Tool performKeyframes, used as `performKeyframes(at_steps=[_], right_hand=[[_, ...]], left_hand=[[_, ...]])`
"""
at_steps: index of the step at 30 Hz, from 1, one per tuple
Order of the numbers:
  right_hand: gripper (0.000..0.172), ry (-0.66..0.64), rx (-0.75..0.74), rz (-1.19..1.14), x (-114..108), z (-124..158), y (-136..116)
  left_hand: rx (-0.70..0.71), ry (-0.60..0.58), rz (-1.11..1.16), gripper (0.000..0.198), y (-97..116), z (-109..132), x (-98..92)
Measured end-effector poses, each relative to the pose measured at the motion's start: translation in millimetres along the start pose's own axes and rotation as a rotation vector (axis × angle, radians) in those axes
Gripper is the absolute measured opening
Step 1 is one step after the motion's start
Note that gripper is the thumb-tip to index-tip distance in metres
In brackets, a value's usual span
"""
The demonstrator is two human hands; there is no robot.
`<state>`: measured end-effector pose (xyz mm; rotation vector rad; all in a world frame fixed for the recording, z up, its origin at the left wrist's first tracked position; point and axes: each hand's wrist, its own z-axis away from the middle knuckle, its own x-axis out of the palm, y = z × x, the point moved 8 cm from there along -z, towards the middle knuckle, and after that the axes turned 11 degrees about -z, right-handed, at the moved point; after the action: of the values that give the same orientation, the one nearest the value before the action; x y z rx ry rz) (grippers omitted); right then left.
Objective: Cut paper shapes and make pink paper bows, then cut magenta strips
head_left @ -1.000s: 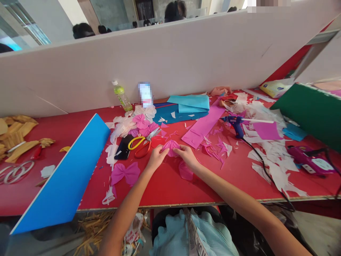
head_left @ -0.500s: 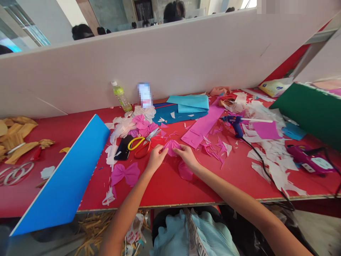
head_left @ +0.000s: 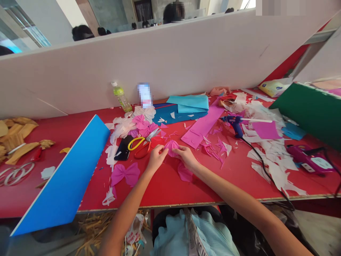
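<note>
pink pleated paper point(head_left: 172, 145) sits at the middle of the table, in the head view, pinched between the two hands. the left hand point(head_left: 157, 156) grasps its left edge between thumb and fingers; the right hand point(head_left: 187, 156) grips its right side the same way. the step in hand looks like gathering and shaping the folds, and the next move seems to call for a light, even pinch, so that the pleats neither slip nor tear.

a loose pink piece point(head_left: 184, 173) lies just nearer than the right hand. to the left, on the red table point(head_left: 165, 193), is a pink bow-shaped piece point(head_left: 125, 173); farther off are scissors point(head_left: 153, 133) and a dark phone point(head_left: 123, 147), beside white and pink paper flowers point(head_left: 141, 121).

on the right, a blue glue gun point(head_left: 236, 127) rests near white scraps point(head_left: 279, 160), with a long pink strip point(head_left: 199, 129) left of it. a blue board point(head_left: 69, 177) leans at the left, a green board point(head_left: 309, 113) stands far right. a bottle point(head_left: 122, 98) is at the far edge, by a pale partition point(head_left: 165, 60); beyond that, the tops of people's heads point(head_left: 81, 32) show.
</note>
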<state>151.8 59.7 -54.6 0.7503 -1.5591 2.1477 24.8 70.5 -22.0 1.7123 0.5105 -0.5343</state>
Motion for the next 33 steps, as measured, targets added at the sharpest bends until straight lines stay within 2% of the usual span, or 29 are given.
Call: performKeyframes(at_steps=[3, 9, 21, 26, 30, 33], right_hand=[[0.028, -0.010, -0.010, -0.008, 0, 0, 0], [0.029, -0.017, -0.026, 0.017, -4, -4, 3], [0.027, -0.015, -0.013, 0.036, -4, -4, 4], [0.027, 0.000, -0.039, 0.056, -4, -3, 1], [0.028, 0.006, -0.051, 0.082, -5, -3, 0], [0.029, 0.019, -0.054, 0.091, -6, -3, 0]], left_hand=[[-0.026, -0.016, 0.045, 0.021, -2, 0, 1.6], [-0.152, -0.080, 0.280, 0.024, -9, 0, 8.2], [-0.304, -0.157, 0.526, 0.027, -15, 4, 19.0], [-0.225, -0.178, 0.378, 0.027, -9, 4, 16.3], [-0.065, -0.064, 0.146, 0.027, 2, 2, 3.8], [-0.012, 0.010, 0.070, 0.024, 4, 1, -2.8]])
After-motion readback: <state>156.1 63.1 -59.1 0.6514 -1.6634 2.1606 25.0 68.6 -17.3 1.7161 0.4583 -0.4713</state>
